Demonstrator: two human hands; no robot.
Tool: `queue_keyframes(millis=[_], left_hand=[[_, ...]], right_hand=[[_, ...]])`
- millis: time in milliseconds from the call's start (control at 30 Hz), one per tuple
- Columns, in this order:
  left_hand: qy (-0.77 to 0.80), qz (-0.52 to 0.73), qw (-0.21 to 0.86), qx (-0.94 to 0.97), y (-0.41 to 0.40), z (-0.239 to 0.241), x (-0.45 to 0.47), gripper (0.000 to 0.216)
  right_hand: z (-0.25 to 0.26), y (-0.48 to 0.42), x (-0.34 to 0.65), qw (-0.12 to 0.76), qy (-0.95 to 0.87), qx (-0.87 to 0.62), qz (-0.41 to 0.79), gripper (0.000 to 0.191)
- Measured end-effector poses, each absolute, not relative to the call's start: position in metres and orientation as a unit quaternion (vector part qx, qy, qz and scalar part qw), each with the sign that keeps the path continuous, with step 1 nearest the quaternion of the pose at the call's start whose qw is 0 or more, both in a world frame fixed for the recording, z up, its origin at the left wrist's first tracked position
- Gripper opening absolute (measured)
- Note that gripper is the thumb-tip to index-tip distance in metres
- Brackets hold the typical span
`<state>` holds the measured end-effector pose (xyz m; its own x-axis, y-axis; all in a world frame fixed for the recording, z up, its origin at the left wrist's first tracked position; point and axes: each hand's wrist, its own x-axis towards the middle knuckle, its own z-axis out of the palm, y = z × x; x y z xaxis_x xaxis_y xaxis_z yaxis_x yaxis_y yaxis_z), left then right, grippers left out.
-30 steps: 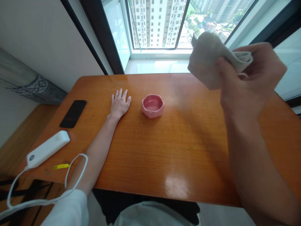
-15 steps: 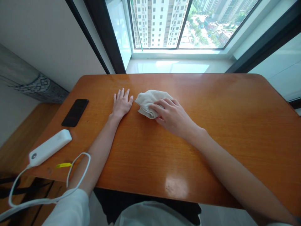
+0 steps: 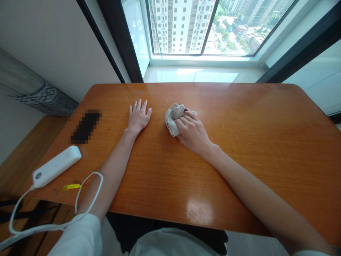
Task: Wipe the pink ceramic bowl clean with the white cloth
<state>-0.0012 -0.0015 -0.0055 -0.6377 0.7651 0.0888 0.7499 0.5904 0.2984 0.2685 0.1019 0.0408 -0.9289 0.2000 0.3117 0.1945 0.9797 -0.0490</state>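
My right hand [image 3: 193,129] is closed around a pale grey cloth [image 3: 173,117], which is bunched up on the wooden table [image 3: 160,177]. Folds of the cloth stick out to the left of the fingers, and a little shows beyond the knuckles. Flat on the tabletop, to the left of the cloth and apart from it, lies my left hand [image 3: 139,116] with its fingers spread. It holds nothing.
A dark, pixelated phone-like shape [image 3: 86,127] lies at the table's left. Nearer is a white power strip [image 3: 57,166]; its white cable [image 3: 99,193] loops over my left forearm and carries a yellow tag [image 3: 71,186]. Beyond the far edge is a window [image 3: 183,28].
My right hand has gathered the cloth from a flatter, wider spread into a tighter bunch, moving slightly left. My left hand stays in place.
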Motion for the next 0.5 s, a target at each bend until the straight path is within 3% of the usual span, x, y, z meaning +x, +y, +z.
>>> queue_keyframes(millis=[500], left_hand=[[0.889, 0.162, 0.026, 0.427, -0.003, 0.0, 0.001, 0.069]], right_hand=[[0.022, 0.108, 0.267, 0.225, -0.97, -0.097, -0.001, 0.011]])
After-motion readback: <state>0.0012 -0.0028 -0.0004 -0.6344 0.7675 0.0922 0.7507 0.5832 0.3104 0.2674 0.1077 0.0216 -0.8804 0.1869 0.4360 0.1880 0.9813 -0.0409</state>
